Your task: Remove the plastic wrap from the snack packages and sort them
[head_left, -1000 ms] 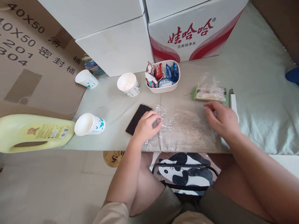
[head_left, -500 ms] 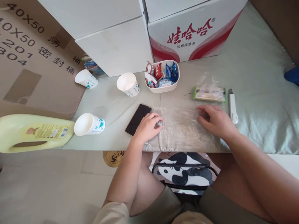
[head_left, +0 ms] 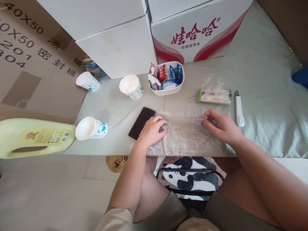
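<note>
A sheet of clear plastic film (head_left: 185, 131) lies spread and wrinkled over the cloth-covered surface between my hands. At its left end my left hand (head_left: 152, 130) rests with curled fingers, a crumpled bit of the film showing between thumb and fingers. My right hand (head_left: 218, 125) pinches the film's right side between thumb and forefinger. Beside my left hand, partly under the wrist, is a dark-screened phone (head_left: 141, 122). Beyond my right hand sit a green-ended packet of pale food (head_left: 215, 97) with loose clear wrap on top and a white utility knife (head_left: 239, 110).
A white tub (head_left: 166, 92) of small wrapped snacks stands ahead. Left of it are three paper cups, one upright (head_left: 136, 91), another tipped (head_left: 92, 85), the third also tipped (head_left: 98, 130) near a yellow jug (head_left: 55, 141). White cartons (head_left: 173, 53) line the back.
My right hand has closed its thumb and forefinger on the film, drawing it slightly taut. My left hand stays in place. The view has shifted very slightly.
</note>
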The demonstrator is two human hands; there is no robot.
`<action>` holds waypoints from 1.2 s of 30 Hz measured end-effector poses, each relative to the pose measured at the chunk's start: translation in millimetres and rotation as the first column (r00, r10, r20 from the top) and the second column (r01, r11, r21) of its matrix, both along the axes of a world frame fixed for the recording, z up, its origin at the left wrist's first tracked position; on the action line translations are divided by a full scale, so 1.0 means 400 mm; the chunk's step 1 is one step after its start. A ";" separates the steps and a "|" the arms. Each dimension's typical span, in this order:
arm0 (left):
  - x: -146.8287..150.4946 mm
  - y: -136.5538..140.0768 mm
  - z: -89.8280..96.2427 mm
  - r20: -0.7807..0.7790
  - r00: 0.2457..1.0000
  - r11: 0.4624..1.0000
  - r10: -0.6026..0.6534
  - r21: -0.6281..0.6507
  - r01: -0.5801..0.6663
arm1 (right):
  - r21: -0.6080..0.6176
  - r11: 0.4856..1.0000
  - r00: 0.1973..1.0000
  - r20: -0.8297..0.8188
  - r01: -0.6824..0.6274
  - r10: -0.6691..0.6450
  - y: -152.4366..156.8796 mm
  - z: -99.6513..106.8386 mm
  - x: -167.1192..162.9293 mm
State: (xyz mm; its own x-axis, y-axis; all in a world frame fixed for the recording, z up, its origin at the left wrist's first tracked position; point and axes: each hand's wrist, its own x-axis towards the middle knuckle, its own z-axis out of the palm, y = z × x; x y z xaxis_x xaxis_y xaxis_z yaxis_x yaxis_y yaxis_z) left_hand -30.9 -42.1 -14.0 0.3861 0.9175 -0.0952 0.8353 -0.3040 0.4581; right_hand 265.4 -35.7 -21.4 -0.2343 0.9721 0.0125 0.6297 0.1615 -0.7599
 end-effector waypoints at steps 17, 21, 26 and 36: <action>-0.001 -0.003 -0.007 -0.020 1.000 1.000 -0.011 0.025 0.011 | 0.389 0.854 0.935 -0.073 0.347 -0.346 -0.011 0.007 -0.004; 0.001 -0.003 -0.007 -0.014 1.000 0.999 -0.007 0.041 0.007 | 0.343 0.939 0.992 0.118 -0.002 -0.041 -0.009 -0.007 -0.008; 0.003 -0.005 -0.004 -0.029 1.000 1.000 0.002 0.025 -0.001 | 0.315 0.935 0.941 0.334 -0.163 0.052 0.000 -0.045 0.001; 0.005 -0.002 0.004 0.002 1.000 0.999 -0.002 0.037 0.002 | 0.282 0.944 0.943 0.326 -0.171 0.073 0.005 -0.070 0.010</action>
